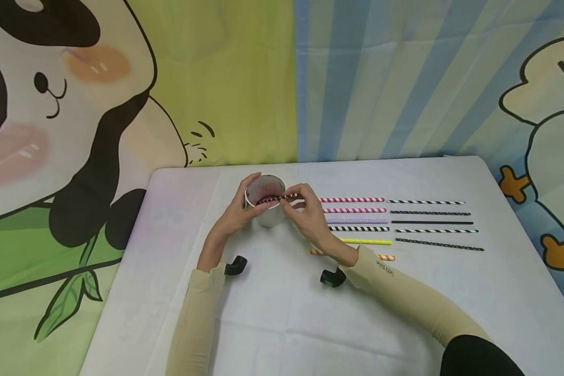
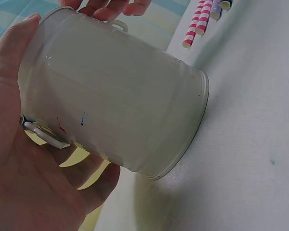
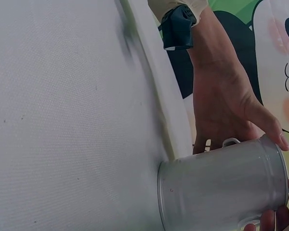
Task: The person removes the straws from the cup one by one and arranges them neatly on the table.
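Observation:
A small white metal pail point(image 1: 271, 215) with loop lugs on its sides stands tilted toward me near the table's back edge. My left hand point(image 1: 238, 211) grips its side, with the thumb near the rim; in the left wrist view the fingers wrap round the pail wall point(image 2: 106, 96). At the mouth, my right hand point(image 1: 307, 211) pinches a black straw with white marks point(image 1: 268, 200), whose far end lies inside the pail. Right fingertips point(image 3: 267, 221) also show against the pail in the right wrist view. Whether the pail's base touches the table I cannot tell.
To the right, paper straws lie in two columns: red-striped point(image 1: 357, 200), purple point(image 1: 368, 221), yellow point(image 1: 371, 242) and orange-striped point(image 1: 386, 257) ones, then several black or black-and-white straws point(image 1: 432, 223). A white cloth covers the table point(image 1: 272, 324); a patterned curtain point(image 1: 244, 78) hangs behind.

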Demonstrator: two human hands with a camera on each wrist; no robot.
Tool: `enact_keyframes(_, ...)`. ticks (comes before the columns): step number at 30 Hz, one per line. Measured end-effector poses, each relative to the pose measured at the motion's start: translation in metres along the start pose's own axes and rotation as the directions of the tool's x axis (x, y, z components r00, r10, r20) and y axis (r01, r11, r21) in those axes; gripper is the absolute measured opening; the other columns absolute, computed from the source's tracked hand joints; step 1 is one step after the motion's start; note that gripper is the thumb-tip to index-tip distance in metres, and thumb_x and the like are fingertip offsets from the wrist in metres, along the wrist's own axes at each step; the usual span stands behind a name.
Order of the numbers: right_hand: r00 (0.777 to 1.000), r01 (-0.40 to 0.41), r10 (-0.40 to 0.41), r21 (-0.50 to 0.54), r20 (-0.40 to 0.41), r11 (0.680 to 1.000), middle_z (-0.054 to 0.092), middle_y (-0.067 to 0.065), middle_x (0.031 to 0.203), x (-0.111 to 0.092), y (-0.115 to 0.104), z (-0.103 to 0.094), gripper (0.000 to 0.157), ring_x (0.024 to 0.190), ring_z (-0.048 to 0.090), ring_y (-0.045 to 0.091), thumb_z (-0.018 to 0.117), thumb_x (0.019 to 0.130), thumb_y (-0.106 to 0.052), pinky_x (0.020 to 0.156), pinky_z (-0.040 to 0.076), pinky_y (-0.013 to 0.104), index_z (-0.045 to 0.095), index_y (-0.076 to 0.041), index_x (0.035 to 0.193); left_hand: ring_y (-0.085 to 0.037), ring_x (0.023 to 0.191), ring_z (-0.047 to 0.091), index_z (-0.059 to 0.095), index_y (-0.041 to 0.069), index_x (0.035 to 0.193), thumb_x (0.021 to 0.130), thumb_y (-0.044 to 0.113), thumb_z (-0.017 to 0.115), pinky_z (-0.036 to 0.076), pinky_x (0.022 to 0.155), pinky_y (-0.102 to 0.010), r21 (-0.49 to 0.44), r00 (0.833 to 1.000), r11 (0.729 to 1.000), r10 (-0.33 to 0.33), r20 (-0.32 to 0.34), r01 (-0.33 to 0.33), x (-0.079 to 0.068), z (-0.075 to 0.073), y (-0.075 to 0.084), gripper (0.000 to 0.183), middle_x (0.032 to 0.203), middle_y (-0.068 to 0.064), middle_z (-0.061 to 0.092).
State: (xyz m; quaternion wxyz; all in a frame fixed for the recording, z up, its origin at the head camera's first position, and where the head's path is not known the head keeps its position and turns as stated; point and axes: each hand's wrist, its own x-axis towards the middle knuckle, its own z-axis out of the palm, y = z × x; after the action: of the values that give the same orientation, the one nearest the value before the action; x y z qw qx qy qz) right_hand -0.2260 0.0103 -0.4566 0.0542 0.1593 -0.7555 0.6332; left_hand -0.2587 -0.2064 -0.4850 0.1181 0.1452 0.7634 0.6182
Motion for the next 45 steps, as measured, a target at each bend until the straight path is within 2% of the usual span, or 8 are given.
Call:
enact_keyframes(8,1.0,0.002,-0.002,-0.005,-0.025,1.0,0.057,0.024,0.113,0.003,0.023,0.003,0.021,0.101,0.063,0.039,0.066,0.093,-0.001,0.084,0.051,0.05,0.06,0.009,0.111,-0.038,0.144,0.029,0.021,0.024,0.159,0.092,0.016,0.072,0.019,0.118,-0.059,-0.001,0.999,0.999,0.053,-0.005,-0.053,0.011,-0.004,-0.029,0.085,0.158,-0.016,0.03)
enact_keyframes(15,0.998,0.039,-0.041,-0.027,-0.05,0.999,0.058,0.011,0.11,0.008,0.034,0.001,0.015,0.098,0.062,0.026,0.068,0.093,-0.009,0.081,0.052,0.039,0.062,-0.004,0.106,-0.031,0.143,0.032,0.025,0.034,0.157,0.09,0.036,0.074,0.021,0.118,-0.057,0.034,0.997,0.997,0.076,-0.018,-0.076,0.011,-0.005,-0.034,0.083,0.158,-0.008,0.032)
enact_keyframes(19,0.997,0.06,-0.06,-0.003,-0.05,0.998,0.058,0.019,0.111,0.007,0.007,-0.002,0.014,0.098,0.061,0.033,0.065,0.093,-0.002,0.081,0.05,0.038,0.06,0.003,0.105,-0.031,0.142,0.033,0.025,0.034,0.157,0.092,0.027,0.072,0.022,0.117,-0.057,0.031,0.996,0.996,0.083,-0.015,-0.083,0.01,-0.005,-0.034,0.08,0.157,-0.008,0.032)
enact_keyframes(22,0.997,0.063,-0.062,0.018,-0.044,0.998,0.056,0.024,0.111,0.006,-0.014,-0.005,0.015,0.099,0.059,0.04,0.064,0.093,0.003,0.082,0.05,0.045,0.059,0.009,0.105,-0.033,0.142,0.032,0.023,0.031,0.158,0.093,0.015,0.069,0.023,0.116,-0.058,0.018,0.997,0.997,0.074,-0.008,-0.074,0.011,-0.005,-0.033,0.081,0.156,-0.011,0.031)
enact_keyframes(26,0.995,0.087,-0.086,0.034,-0.041,0.996,0.056,0.023,0.111,0.007,-0.021,-0.005,0.016,0.098,0.058,0.037,0.064,0.094,0.001,0.082,0.05,0.045,0.06,0.008,0.107,-0.038,0.142,0.03,0.02,0.023,0.159,0.093,0.007,0.066,0.022,0.115,-0.06,-0.002,0.999,0.999,0.054,0.005,-0.054,0.01,-0.004,-0.028,0.083,0.157,-0.017,0.029)
enact_keyframes(33,0.992,0.125,-0.122,0.084,-0.037,0.989,0.055,0.022,0.111,0.01,-0.04,-0.006,0.016,0.098,0.057,0.034,0.063,0.093,0.002,0.082,0.047,0.033,0.059,0.008,0.107,-0.041,0.141,0.03,0.019,0.017,0.159,0.093,0.014,0.069,0.024,0.115,-0.06,-0.024,0.999,0.999,0.037,0.02,-0.037,0.001,-0.001,-0.004,0.083,0.157,-0.02,0.028)
enact_keyframes(37,0.989,0.145,-0.142,0.109,-0.04,0.983,0.055,0.021,0.111,0.013,-0.051,-0.007,0.016,0.098,0.057,0.025,0.062,0.093,0.003,0.082,0.048,0.034,0.059,0.009,0.107,-0.04,0.142,0.03,0.019,0.018,0.159,0.093,0.012,0.068,0.024,0.116,-0.06,-0.017,0.999,0.999,0.031,0.022,-0.031,0.0,-0.001,-0.003,0.082,0.157,-0.018,0.027)
enact_keyframes(45,0.975,0.219,-0.208,0.161,-0.081,0.962,0.058,0.016,0.109,0.021,-0.048,-0.012,0.017,0.097,0.059,0.013,0.063,0.092,0.003,0.085,0.048,0.031,0.06,0.005,0.109,-0.037,0.144,0.029,0.02,0.017,0.159,0.093,0.004,0.065,0.021,0.117,-0.058,0.003,0.999,0.999,0.051,0.014,-0.051,0.001,0.0,-0.004,0.081,0.158,-0.017,0.028)
